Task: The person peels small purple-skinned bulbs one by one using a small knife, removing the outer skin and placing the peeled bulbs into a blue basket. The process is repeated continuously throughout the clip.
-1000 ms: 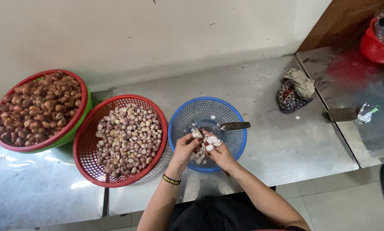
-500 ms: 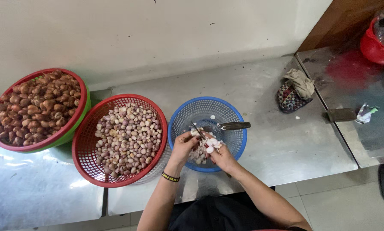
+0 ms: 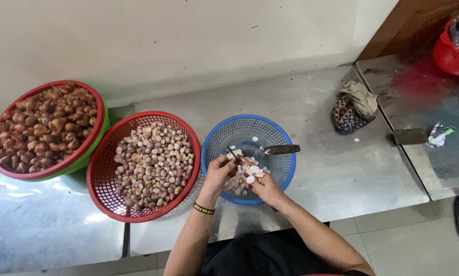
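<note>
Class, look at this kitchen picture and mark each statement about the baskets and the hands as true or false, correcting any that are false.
1. Both hands work over the blue basket. True.
2. The red basket beside it is empty. False: it holds small pinkish bulbs.
3. The left hand wears a dark wristband. True.
4. A knife lies on the floor. False: it rests across the blue basket.
5. The right hand has pale peeled pieces at its fingers. True.
</note>
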`<state>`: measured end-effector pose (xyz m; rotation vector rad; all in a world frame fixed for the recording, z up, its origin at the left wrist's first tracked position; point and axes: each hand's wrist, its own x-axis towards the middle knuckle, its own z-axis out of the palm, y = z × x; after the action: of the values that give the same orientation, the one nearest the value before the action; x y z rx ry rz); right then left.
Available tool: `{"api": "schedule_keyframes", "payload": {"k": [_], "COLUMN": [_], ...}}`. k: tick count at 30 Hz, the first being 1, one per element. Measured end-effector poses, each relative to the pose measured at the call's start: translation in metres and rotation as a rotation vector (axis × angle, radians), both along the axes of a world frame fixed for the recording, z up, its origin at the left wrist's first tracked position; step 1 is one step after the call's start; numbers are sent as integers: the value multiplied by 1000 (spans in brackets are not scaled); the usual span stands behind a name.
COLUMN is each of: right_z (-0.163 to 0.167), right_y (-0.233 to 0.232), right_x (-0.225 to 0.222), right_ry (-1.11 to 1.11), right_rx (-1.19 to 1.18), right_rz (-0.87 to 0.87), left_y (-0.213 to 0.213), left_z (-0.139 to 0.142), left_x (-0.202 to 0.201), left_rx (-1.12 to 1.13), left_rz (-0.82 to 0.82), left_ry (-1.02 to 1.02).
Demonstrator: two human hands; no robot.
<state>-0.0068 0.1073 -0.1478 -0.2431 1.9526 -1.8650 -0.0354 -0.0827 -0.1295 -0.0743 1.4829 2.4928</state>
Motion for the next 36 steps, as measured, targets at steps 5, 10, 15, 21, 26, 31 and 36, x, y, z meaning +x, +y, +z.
{"api": "schedule_keyframes", "payload": {"k": [5, 10, 15, 21, 26, 31, 36], "right_z": [-4, -10, -5, -1, -11, -12, -2], "right_y": [-8, -10, -3, -6, -13, -11, -1], "right_x": [-12, -17, -6, -10, -21, -17, -6], "right_ry": [77, -27, -27, -35, 58, -54, -144], "right_rx": [-35, -21, -45, -96, -26, -159, -212], "right_rz": [-59, -86, -40, -54, -70, -52, -41], "left_y": [5, 9, 5, 7, 7, 8, 5], "left_z": [-2, -5, -2, 0, 0, -1, 2], "left_x": [4, -2, -8, -7, -1, -8, -14], "left_rx": [54, 78, 70, -15, 34, 42, 21], "left_rz": [-68, 43, 92, 47, -34, 80, 103], "left_ry": [-91, -120, -50, 21, -92, -74, -1]}}
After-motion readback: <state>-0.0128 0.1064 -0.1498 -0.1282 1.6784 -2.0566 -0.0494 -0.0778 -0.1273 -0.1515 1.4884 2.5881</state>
